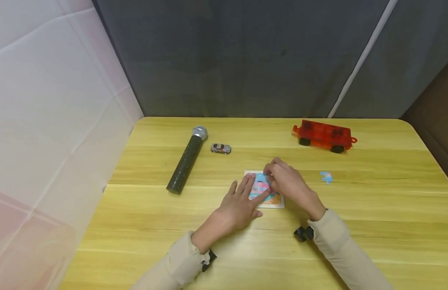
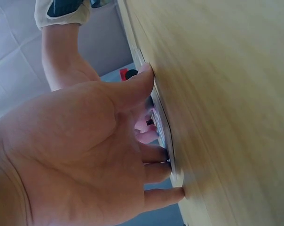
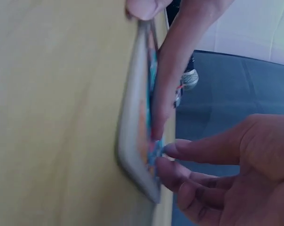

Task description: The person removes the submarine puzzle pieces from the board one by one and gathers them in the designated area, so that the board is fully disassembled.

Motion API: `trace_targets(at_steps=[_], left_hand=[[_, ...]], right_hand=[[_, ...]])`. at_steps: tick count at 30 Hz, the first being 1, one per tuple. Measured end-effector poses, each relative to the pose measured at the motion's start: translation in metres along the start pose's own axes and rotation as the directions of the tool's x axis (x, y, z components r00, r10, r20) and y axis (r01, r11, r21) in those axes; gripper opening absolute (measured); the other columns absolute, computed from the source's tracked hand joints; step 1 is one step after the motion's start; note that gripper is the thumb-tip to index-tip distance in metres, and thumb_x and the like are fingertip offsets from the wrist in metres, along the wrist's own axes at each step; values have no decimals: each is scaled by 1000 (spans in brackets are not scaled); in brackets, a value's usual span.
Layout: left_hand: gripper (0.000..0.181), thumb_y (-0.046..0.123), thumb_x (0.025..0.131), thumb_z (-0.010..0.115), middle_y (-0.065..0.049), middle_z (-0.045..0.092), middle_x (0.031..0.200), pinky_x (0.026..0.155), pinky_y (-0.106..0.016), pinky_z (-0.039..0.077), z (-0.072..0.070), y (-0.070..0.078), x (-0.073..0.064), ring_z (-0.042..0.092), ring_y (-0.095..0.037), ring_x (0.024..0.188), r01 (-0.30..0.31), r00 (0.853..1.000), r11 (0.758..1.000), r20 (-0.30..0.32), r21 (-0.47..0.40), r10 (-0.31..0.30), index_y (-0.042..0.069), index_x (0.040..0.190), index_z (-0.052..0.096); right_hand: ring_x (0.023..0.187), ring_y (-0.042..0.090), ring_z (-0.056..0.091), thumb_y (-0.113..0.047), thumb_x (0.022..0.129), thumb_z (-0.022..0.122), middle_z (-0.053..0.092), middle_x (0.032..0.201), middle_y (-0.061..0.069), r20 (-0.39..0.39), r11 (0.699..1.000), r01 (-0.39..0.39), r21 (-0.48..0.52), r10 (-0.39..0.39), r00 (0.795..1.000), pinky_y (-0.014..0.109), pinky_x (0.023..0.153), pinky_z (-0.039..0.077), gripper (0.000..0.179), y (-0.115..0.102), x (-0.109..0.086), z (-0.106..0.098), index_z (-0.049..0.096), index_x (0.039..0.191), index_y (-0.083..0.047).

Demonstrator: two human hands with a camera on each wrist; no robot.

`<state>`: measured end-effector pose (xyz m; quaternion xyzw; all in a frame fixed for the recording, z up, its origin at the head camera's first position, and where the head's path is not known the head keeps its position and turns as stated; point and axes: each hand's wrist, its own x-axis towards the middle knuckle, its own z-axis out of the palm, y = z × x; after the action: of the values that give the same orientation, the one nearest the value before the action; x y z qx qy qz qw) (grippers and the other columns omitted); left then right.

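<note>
A small jigsaw puzzle (image 1: 276,206) in a white frame, with a pink and blue picture, lies flat on the table. My left hand (image 1: 238,207) rests across its left part with the fingers spread. In the left wrist view the thumb (image 2: 144,77) touches the puzzle's near edge. At the upper right of the puzzle, my right hand (image 1: 287,181) has its fingers curled. Its thumb and index finger, seen in the right wrist view, pinch a puzzle piece (image 3: 157,153), mostly hidden by the fingertips. One loose blue and pink piece (image 1: 327,177) lies to the right.
Behind the hands on the left are a dark speckled microphone (image 1: 187,161) and a small silver toy car (image 1: 221,148). A translucent red toy wagon (image 1: 323,135) with black wheels stands at the back right. A grey panel (image 1: 227,60) rises behind the table (image 1: 144,225).
</note>
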<state>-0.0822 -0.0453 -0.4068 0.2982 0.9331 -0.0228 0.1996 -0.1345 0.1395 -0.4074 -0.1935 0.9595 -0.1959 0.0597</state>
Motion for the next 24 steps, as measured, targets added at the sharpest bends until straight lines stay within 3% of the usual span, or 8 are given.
trace_targets(at_steps=[8, 14, 19, 24], left_hand=[[65, 51, 117, 44, -20, 6, 184, 138, -54, 19, 0, 1, 2, 6, -33, 173, 5, 1000, 1000, 12, 5, -5, 41, 176, 20], [66, 53, 116, 43, -21, 9, 184, 138, -54, 21, 0, 2, 3, 8, -34, 172, 9, 1000, 999, 17, 42, -10, 41, 176, 19], [68, 54, 116, 43, -20, 7, 184, 138, -53, 21, 0, 2, 2, 8, -33, 172, 13, 1000, 999, 7, 53, -13, 42, 177, 15], [68, 53, 116, 45, -20, 7, 184, 138, -53, 22, 0, 1, 1, 9, -33, 172, 13, 1000, 998, -2, 60, -13, 42, 177, 16]], right_hand=[[80, 22, 63, 4, 100, 72, 69, 100, 15, -67, 996, -22, 85, 28, 997, 36, 67, 59, 4, 5, 5, 8, 73, 103, 2], [75, 19, 60, 3, 103, 72, 70, 88, 11, -66, 957, -9, 289, 30, 997, 30, 69, 52, 3, 12, 9, 7, 69, 103, 2], [80, 20, 65, -2, 105, 71, 75, 91, 11, -5, 938, -25, 346, 29, 1000, 31, 73, 51, 6, 32, 6, -13, 72, 98, -1], [78, 19, 60, -4, 103, 74, 74, 89, 11, 83, 948, -74, 310, 51, 995, 32, 70, 48, 9, 64, -5, -42, 72, 96, -1]])
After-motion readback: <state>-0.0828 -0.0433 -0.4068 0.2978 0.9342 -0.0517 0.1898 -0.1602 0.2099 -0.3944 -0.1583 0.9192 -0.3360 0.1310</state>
